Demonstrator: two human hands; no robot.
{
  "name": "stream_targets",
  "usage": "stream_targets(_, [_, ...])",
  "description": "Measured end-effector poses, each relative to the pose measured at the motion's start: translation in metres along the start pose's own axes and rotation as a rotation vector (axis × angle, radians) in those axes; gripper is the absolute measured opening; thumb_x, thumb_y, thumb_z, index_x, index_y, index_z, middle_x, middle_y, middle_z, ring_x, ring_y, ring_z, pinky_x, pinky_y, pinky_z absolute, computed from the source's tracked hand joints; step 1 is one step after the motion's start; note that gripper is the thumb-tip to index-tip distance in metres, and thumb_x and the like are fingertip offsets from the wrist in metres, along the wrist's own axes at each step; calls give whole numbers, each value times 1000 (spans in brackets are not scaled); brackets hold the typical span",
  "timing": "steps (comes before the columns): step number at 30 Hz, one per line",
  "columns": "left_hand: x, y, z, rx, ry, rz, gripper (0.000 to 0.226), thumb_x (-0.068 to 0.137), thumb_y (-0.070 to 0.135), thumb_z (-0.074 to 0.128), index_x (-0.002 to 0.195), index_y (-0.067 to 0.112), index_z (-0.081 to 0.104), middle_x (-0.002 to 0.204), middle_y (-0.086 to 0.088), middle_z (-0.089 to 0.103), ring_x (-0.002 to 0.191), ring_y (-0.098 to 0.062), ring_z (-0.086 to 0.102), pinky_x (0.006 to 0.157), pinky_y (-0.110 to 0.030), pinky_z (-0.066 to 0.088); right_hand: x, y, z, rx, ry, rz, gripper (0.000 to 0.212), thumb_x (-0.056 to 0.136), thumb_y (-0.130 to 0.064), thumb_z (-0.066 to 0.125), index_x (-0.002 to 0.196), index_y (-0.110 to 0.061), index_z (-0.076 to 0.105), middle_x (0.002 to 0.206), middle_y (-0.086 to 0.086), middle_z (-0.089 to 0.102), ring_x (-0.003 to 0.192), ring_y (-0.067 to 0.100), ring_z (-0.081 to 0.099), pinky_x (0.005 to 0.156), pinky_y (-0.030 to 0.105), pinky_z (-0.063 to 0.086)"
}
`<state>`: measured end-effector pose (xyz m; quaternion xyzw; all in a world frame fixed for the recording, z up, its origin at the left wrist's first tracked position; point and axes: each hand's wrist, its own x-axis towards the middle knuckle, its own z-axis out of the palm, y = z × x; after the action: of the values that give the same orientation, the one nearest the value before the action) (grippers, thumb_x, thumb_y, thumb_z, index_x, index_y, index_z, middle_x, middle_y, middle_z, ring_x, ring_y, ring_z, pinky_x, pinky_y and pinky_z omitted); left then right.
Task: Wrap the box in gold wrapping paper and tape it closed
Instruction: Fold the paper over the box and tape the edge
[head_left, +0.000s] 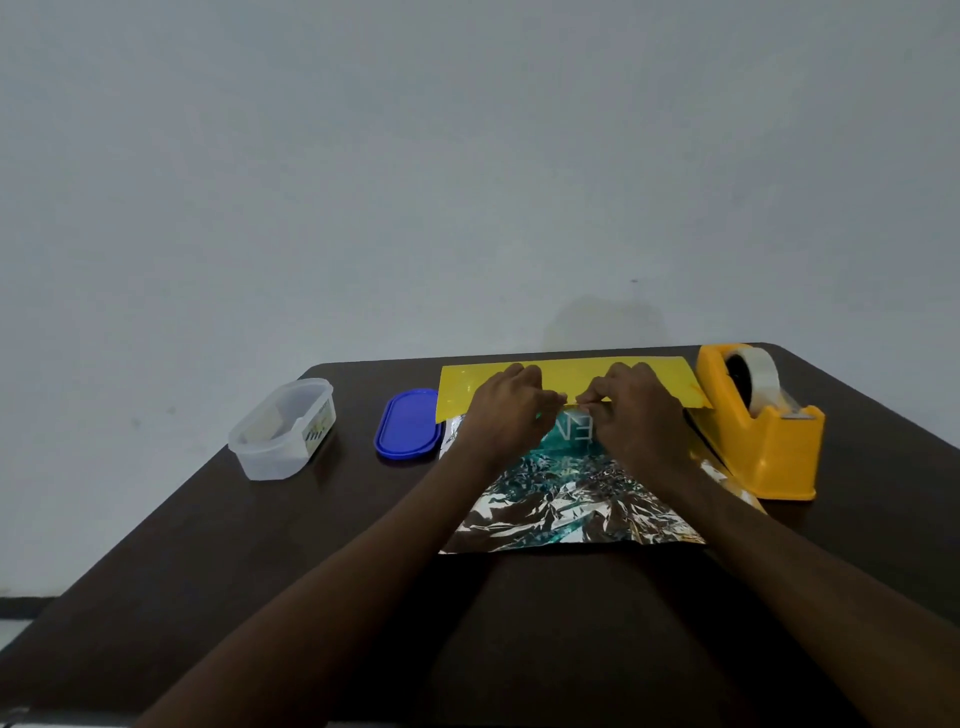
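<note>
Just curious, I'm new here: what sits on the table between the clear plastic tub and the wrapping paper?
In the head view, a blue lid lies flat between the clear tub and the wrapping paper, touching the paper's left edge.

Dark table (218, 545): gold wrapping paper (566, 376), its silver underside up and far edge folded over, pinched by left hand (511, 408) and right hand (636, 410); teal box (571, 431) beneath; yellow tape dispenser (763, 431) at right; blue lid (408, 423) and clear container (283, 428) at left.

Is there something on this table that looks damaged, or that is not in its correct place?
The wrapping paper is heavily crumpled on its silver inner side. The blue lid lies off the clear container, partly under the paper's edge. Nothing looks spilled.
</note>
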<state>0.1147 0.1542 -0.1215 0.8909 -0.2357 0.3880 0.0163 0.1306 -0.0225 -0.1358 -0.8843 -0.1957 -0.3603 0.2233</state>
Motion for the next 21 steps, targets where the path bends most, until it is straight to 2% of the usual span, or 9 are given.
stream_targets(3, [3, 8, 2, -28, -3, -82, 19, 80, 39, 74, 80, 20, 76, 69, -1, 56, 69, -22, 56, 57, -26, 32, 1, 3, -6, -6, -32, -3, 4, 84, -17, 74, 84, -21, 75, 84, -5, 63, 91, 21, 51, 57, 27, 35])
stream_targets(6, [7, 12, 5, -16, -4, -130, 17, 74, 33, 81, 73, 18, 71, 69, -2, 58, 68, -24, 57, 56, -27, 34, 1, 7, -8, -13, -28, 22, 5, 84, -18, 74, 84, -22, 75, 85, -6, 64, 93, 21, 50, 57, 27, 33])
stream_targets(9, [8, 10, 7, -30, -46, -161, 15, 75, 30, 79, 76, 18, 70, 74, -2, 60, 73, -26, 57, 59, -29, 36, 1, 11, -8, -12, -38, 45, 4, 84, -19, 75, 83, -23, 74, 86, -8, 65, 94, 20, 50, 57, 26, 31])
stream_targets(14, [7, 5, 5, -81, -127, -196, 19, 81, 34, 74, 93, 19, 72, 91, -2, 62, 94, -26, 55, 71, -33, 37, 3, 16, -8, 68, -54, 81, 5, 82, -21, 76, 84, -26, 74, 84, -12, 61, 94, 18, 49, 60, 31, 39])
stream_targets(17, [10, 9, 3, -68, -127, -224, 32, 78, 52, 72, 86, 21, 72, 85, 0, 61, 89, -22, 54, 66, -30, 33, 3, 16, -7, 116, -51, 112, 6, 81, -20, 77, 82, -25, 75, 79, -14, 54, 93, 20, 49, 62, 32, 41])
stream_targets(21, [17, 24, 6, 25, -103, -269, 32, 77, 48, 74, 79, 17, 67, 83, -4, 63, 87, -26, 56, 65, -32, 33, 2, 17, -5, 135, -30, 132, 9, 82, -16, 77, 84, -25, 76, 76, -15, 50, 92, 19, 48, 59, 32, 40])
